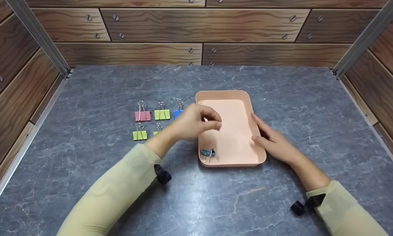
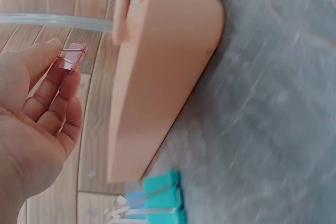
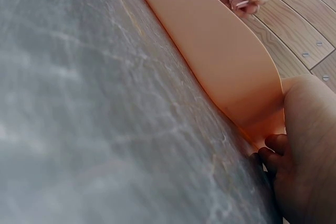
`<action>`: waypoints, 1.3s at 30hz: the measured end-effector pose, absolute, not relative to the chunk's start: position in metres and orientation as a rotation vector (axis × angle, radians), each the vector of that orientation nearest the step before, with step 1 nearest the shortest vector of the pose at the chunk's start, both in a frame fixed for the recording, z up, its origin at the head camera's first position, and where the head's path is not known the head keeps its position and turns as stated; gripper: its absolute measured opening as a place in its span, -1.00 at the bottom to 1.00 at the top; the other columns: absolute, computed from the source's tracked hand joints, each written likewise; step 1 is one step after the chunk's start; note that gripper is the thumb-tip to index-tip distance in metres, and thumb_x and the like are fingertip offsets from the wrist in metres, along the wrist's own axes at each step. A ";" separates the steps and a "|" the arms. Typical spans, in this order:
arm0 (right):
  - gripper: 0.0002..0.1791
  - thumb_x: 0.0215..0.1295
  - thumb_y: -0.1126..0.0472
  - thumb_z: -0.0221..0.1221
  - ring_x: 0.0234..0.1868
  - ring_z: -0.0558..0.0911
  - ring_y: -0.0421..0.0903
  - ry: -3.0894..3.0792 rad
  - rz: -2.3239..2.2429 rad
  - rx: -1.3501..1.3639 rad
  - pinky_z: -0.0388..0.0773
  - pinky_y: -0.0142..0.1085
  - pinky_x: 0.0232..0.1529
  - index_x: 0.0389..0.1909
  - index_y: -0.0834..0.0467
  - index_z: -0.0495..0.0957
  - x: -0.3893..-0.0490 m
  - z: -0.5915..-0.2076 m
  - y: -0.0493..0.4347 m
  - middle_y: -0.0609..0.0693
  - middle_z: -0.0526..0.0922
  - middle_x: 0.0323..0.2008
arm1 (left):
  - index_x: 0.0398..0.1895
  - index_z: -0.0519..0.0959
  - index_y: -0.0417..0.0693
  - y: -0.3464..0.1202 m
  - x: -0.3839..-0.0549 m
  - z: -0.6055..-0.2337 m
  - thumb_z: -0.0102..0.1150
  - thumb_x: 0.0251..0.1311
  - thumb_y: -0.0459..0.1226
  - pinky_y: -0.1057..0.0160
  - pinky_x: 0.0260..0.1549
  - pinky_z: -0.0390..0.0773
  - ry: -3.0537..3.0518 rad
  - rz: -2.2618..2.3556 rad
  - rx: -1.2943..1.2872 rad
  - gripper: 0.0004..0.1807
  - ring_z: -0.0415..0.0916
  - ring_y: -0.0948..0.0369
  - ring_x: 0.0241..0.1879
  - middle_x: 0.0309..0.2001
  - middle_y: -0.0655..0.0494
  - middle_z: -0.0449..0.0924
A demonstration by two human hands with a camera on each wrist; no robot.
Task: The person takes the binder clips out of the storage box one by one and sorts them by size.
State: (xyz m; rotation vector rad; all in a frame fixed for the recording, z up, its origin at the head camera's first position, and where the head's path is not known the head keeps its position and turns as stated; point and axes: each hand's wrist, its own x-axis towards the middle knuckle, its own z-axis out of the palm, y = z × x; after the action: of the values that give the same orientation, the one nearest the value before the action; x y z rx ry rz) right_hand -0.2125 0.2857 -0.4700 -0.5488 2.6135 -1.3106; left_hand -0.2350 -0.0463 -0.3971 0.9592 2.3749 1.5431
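Note:
My left hand (image 1: 196,121) is over the left half of a peach tray (image 1: 229,114). Between its thumb and fingertips it pinches a small pink binder clip (image 2: 73,56), which the hand hides in the head view. My right hand (image 1: 272,141) holds the tray's right wall, thumb at the rim and fingers along the outside. In the near left corner of the tray lie small teal and dark blue binder clips (image 1: 205,153), close together.
Left of the tray stand a larger pink clip (image 1: 142,116), yellow-green clips (image 1: 162,114) and a blue clip (image 1: 177,114), partly covered by my left arm. A teal clip (image 2: 161,198) shows beside the tray in the left wrist view. Wood-patterned walls (image 1: 203,26) enclose the table.

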 end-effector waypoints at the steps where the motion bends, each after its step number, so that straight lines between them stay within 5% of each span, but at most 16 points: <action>1: -0.19 0.63 0.05 0.14 0.62 0.15 0.13 2.611 -1.313 -0.546 0.05 0.12 0.58 0.73 -0.20 -0.02 -0.212 -0.470 0.286 0.13 0.11 0.65 | -0.23 0.80 -0.14 -0.050 -0.235 -0.395 0.38 0.37 -0.34 0.34 -0.34 0.53 2.389 1.551 0.951 -0.94 0.55 0.31 -0.35 -0.33 0.19 0.76; 14: -0.19 0.64 0.06 0.14 0.62 0.16 0.09 2.585 -1.345 -0.549 0.07 0.07 0.57 0.73 -0.18 -0.03 -0.212 -0.470 0.286 0.11 0.11 0.65 | -0.20 0.80 -0.17 -0.099 -0.228 -0.390 0.37 0.36 -0.39 0.13 -0.21 0.73 2.419 1.644 0.762 -0.93 0.76 0.05 -0.23 -0.28 0.11 0.79; 19: -0.19 0.63 0.06 0.14 0.62 0.13 0.09 2.589 -1.339 -0.549 0.05 0.10 0.58 0.73 -0.19 -0.03 -0.212 -0.470 0.286 0.10 0.09 0.66 | -0.24 0.80 -0.15 -0.114 -0.223 -0.394 0.35 0.37 -0.39 0.32 -0.36 0.64 2.451 1.623 0.717 -0.93 0.74 -0.09 -0.25 -0.33 0.11 0.79; 30: -0.20 0.63 0.04 0.15 0.62 0.14 0.09 2.604 -1.328 -0.543 0.06 0.11 0.57 0.72 -0.24 -0.02 -0.211 -0.470 0.288 0.08 0.11 0.66 | -0.22 0.79 -0.23 -0.132 -0.213 -0.403 0.36 0.39 -0.37 0.40 -0.56 0.39 2.466 1.573 0.720 -0.91 0.61 0.28 -0.44 -0.35 0.05 0.79; 39: -0.20 0.64 0.06 0.14 0.62 0.14 0.09 2.593 -1.336 -0.566 0.07 0.05 0.57 0.73 -0.20 -0.02 -0.212 -0.471 0.286 0.09 0.09 0.67 | -0.29 0.78 -0.20 -0.137 -0.205 -0.417 0.36 0.38 -0.38 0.39 -0.45 0.51 2.441 1.546 0.685 -0.92 0.63 0.17 -0.37 -0.38 0.04 0.78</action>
State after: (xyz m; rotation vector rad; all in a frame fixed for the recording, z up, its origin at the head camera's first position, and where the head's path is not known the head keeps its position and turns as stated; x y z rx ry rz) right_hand -0.2121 0.2863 -0.4705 -0.5657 2.5931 -1.3355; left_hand -0.2055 -0.1374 -0.4174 0.6846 2.4409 1.5462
